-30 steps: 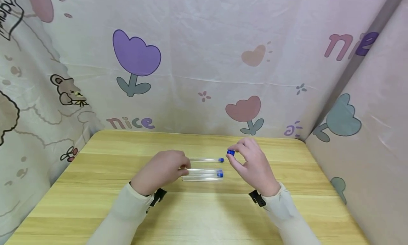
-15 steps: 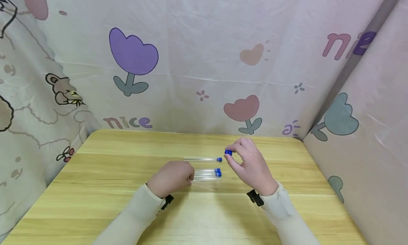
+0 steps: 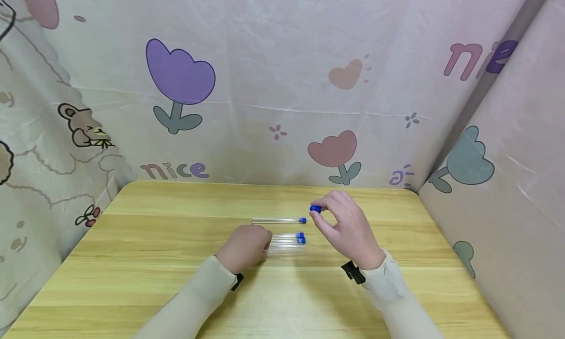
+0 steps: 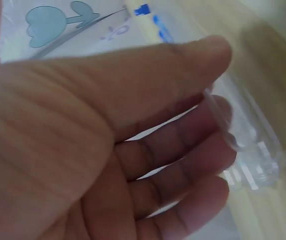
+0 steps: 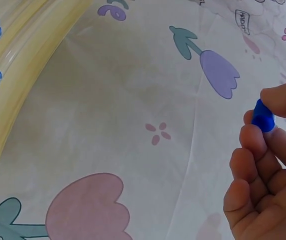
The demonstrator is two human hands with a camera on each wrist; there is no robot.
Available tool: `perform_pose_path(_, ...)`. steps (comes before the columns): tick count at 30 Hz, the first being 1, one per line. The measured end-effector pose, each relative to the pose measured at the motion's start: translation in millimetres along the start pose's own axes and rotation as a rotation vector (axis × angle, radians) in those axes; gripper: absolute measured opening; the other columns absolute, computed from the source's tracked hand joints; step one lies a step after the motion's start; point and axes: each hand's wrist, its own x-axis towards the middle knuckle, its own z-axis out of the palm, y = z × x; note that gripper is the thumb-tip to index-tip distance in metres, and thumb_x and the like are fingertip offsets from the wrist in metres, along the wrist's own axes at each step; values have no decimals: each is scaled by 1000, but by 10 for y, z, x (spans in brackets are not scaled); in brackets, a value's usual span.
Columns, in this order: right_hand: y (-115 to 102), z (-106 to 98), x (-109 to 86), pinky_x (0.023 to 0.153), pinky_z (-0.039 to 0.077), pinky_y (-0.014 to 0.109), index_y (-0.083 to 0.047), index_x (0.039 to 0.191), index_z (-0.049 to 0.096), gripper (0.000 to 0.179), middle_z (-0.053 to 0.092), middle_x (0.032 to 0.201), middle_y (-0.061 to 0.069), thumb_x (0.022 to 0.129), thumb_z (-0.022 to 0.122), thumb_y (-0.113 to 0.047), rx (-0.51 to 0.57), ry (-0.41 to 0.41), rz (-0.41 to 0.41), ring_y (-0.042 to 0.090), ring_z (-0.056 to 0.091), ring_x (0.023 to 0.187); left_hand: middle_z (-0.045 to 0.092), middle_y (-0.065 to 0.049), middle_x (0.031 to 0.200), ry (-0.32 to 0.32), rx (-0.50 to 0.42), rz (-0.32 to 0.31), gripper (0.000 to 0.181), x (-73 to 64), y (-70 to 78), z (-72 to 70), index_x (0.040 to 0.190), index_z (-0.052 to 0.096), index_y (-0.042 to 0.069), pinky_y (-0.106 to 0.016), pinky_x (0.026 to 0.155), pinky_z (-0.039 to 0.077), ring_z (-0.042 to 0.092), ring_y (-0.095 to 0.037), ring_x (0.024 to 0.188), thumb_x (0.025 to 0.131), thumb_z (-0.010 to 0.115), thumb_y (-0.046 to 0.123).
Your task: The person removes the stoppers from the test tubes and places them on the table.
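My right hand pinches a small blue cap between thumb and index finger, above the table at the right of the tubes. In the right wrist view the cap shows its hollow open end. At the near side of a group of clear test tubes, my left hand pinches the left part of an uncapped test tube. Two tubes in this group wear blue caps. Seen from the left wrist, the thumb lies across the clear tubes, whose rounded ends stick out past the fingers.
One more capped test tube lies apart, farther back and parallel to the group. All rest on a light wooden table. Printed fabric hangs behind the table and along both sides.
My left hand has moved right and toward the near side of the tubes, from the group's left end to its nearest tube. The right hand keeps the cap pinched, almost still.
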Motion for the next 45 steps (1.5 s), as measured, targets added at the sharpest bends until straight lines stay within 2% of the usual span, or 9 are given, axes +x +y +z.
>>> perform_pose_path(10, -31, -2, 4, 75, 52, 29, -11, 101, 72, 10, 67, 94, -5, 92, 75, -12, 21, -4, -9, 14, 59, 87, 49, 9, 63, 43, -19, 19, 34, 25, -44, 77, 68, 53, 17, -28, 55, 42, 43, -9, 58, 78, 81, 1)
perform_pose_path(15, -42, -1, -4, 72, 50, 28, -12, 99, 71, 9, 65, 91, -5, 92, 75, -12, 29, -24, -18, 13, 57, 84, 49, 7, 65, 24, -22, 16, 32, 41, -48, 83, 74, 54, 15, -29, 57, 42, 44, -10, 59, 81, 84, 6)
perform_pose_path(22, -34, 4, -30, 61, 40, 22, -11, 98, 66, 9, 54, 81, -4, 91, 72, -10, -2, -10, 1, 10, 49, 75, 50, 7, 69, -1, -90, -17, 30, 88, -92, 114, 83, 57, 14, -29, 59, 43, 45, -11, 62, 82, 87, 10)
perform_pose_path(27, -29, 9, -37, 60, 41, 21, -10, 99, 65, 14, 54, 81, -5, 89, 74, -9, -11, -9, 14, 7, 48, 74, 51, 8, 69, 49, -110, 8, 27, 104, -128, 144, 79, 57, 14, -28, 59, 43, 45, -11, 63, 86, 81, 6)
perform_pose_path(31, -30, 9, -41, 62, 43, 23, -11, 99, 64, 14, 54, 81, -5, 89, 74, -8, -9, -20, 25, 7, 48, 75, 52, 8, 70, 55, -111, 15, 24, 117, -144, 174, 78, 58, 14, -28, 60, 43, 45, -11, 63, 88, 76, 2)
perform_pose_path(36, -44, 0, -43, 56, 38, 22, -5, 113, 65, 25, 50, 79, -5, 89, 72, -10, 3, -28, 69, 8, 45, 69, 56, 6, 70, 67, -96, 22, 22, 116, -116, 203, 79, 58, 13, -30, 59, 48, 50, -11, 62, 92, 70, 1)
perform_pose_path(39, -43, -8, -42, 57, 38, 22, -6, 116, 66, 27, 48, 78, -6, 89, 70, -10, 1, -43, 82, 9, 45, 69, 57, 4, 69, 77, -83, 34, 21, 113, -90, 195, 80, 57, 13, -31, 58, 49, 52, -11, 61, 95, 67, 2)
perform_pose_path(41, -35, -7, -43, 58, 39, 23, -8, 113, 68, 23, 49, 77, -6, 90, 68, -10, -10, -46, 72, 7, 44, 70, 56, 5, 70, 66, -90, 28, 19, 114, -82, 176, 81, 58, 14, -30, 59, 49, 51, -11, 62, 94, 67, 3)
perform_pose_path(45, -14, 1, -40, 63, 47, 24, -9, 106, 73, 15, 58, 81, -7, 92, 67, -9, -16, -32, 22, 7, 52, 75, 56, 7, 73, 34, -130, 5, 14, 101, -57, 85, 85, 60, 14, -29, 61, 48, 49, -10, 63, 93, 71, 9)
